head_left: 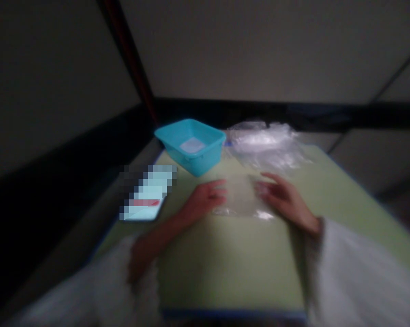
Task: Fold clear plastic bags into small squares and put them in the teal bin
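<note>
A clear plastic bag (239, 196) lies flat on the table between my two hands, blurred, with light glinting along its near edge. At its left side rests my left hand (207, 198), fingers apart and pointing right, their tips touching the bag. My right hand (285, 197) is over the bag's right side; the forefinger is stretched out and the other fingers bend loosely down at the plastic. Neither hand is visibly closed around anything. Behind the bag stands a turquoise plastic basket (205, 159) with something pale inside.
A heap of clear plastic bags (268, 141) lies at the back of the yellow-green table (232, 268), right of the basket. To the left is a phone-like device with a lit, pixelated screen (150, 193). Pale wall panels (259, 50) rise behind.
</note>
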A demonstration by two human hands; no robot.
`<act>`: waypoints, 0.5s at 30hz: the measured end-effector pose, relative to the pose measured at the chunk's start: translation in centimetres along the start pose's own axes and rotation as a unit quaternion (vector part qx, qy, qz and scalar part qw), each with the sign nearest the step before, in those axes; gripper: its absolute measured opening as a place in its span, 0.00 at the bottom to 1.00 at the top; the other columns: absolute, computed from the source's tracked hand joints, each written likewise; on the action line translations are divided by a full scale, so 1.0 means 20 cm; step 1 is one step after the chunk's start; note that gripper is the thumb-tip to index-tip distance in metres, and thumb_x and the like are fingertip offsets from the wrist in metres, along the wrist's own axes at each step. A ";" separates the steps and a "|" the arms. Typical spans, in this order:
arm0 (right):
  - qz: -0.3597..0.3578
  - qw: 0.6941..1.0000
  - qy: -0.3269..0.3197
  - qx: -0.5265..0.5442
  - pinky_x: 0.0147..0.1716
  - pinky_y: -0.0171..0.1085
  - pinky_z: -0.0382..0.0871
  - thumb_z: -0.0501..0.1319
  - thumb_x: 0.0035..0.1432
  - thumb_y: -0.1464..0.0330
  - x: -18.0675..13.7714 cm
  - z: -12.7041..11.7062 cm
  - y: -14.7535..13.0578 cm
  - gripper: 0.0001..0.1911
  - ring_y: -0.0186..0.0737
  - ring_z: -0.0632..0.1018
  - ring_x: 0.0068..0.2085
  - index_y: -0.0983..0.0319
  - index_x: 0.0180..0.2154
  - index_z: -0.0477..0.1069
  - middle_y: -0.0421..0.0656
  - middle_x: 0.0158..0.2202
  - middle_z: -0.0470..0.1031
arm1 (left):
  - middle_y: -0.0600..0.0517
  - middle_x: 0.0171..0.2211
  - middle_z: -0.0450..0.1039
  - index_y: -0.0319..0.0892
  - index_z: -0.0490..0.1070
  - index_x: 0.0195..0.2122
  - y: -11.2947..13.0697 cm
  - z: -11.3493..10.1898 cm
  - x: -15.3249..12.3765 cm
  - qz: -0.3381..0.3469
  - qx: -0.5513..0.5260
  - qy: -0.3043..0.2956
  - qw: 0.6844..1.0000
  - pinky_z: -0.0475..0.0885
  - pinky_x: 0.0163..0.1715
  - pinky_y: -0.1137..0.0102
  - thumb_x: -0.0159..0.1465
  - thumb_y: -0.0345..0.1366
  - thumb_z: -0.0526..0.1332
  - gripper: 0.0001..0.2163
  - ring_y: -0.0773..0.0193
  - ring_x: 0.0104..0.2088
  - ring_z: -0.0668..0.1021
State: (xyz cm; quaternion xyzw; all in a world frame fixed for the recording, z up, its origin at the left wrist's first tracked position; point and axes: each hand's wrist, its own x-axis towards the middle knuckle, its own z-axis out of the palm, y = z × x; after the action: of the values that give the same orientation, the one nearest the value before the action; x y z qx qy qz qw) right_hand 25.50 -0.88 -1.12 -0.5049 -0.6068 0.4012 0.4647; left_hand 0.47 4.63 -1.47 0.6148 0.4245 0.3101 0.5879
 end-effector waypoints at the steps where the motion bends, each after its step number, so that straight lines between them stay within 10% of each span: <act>1: -0.002 1.000 0.010 -0.015 0.46 0.49 0.73 0.64 0.50 0.65 0.00 0.00 0.01 0.27 0.47 0.78 0.46 0.60 0.53 0.62 0.51 0.47 0.75 | 0.43 0.44 0.76 0.37 0.63 0.57 0.00 0.00 0.00 0.000 0.006 0.009 1.000 0.74 0.34 0.70 0.49 0.32 0.67 0.33 0.62 0.36 0.79; 15: -0.050 0.988 0.042 -0.139 0.50 0.47 0.71 0.58 0.53 0.66 0.00 0.03 0.03 0.20 0.48 0.73 0.52 0.61 0.49 0.64 0.50 0.51 0.71 | 0.42 0.59 0.59 0.39 0.64 0.54 -0.03 0.04 -0.01 0.124 0.123 0.078 0.982 0.73 0.45 0.66 0.50 0.29 0.60 0.28 0.58 0.51 0.72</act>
State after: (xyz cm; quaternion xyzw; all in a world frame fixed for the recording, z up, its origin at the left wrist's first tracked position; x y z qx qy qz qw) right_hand 25.16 -0.84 -1.90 -0.5501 -0.6609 0.2677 0.4346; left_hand 1.02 4.04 -2.13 0.7037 0.4248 0.3734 0.4301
